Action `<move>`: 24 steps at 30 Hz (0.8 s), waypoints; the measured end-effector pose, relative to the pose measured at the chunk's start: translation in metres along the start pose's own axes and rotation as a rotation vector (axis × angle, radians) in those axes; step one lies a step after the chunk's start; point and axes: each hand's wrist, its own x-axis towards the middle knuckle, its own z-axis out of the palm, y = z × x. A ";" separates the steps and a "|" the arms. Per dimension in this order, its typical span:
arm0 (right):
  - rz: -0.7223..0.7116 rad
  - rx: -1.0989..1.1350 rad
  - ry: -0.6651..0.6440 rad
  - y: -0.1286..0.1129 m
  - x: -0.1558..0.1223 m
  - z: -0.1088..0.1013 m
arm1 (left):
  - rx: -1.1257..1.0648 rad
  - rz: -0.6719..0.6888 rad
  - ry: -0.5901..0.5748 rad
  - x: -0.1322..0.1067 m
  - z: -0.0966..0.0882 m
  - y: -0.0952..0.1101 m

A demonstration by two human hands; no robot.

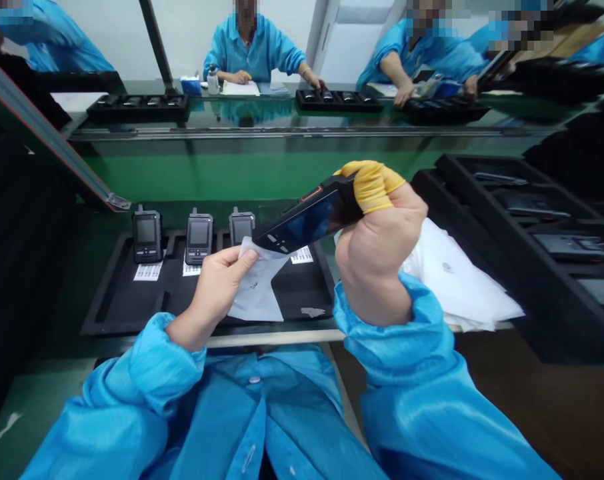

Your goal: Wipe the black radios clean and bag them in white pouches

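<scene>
My right hand [382, 220], with yellow finger cots on some fingers, grips a black handheld radio [312, 217] with a screen and an orange button on its side. The radio is tilted, its lower end pointing left and down. Between thumb and fingers, my left hand [222, 287] pinches the edge of a translucent white plastic bag [259, 293]. The radio's lower end is at the bag's mouth; how far it is inside I cannot tell. Below both hands lies a black tray [127, 300] with three similar radios [199, 237] standing along its far side, white printed labels [149, 270] by them.
A stack of white bags [457, 273] lies to the right. Beside it, black trays [482, 193] hold several devices. Beyond a raised ledge, co-workers in blue [255, 47] handle other black trays [339, 100]. A metal post [57, 133] slants at the left.
</scene>
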 end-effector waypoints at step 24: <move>-0.023 -0.155 -0.138 -0.008 0.002 -0.003 | 0.004 -0.011 -0.461 0.006 -0.002 0.010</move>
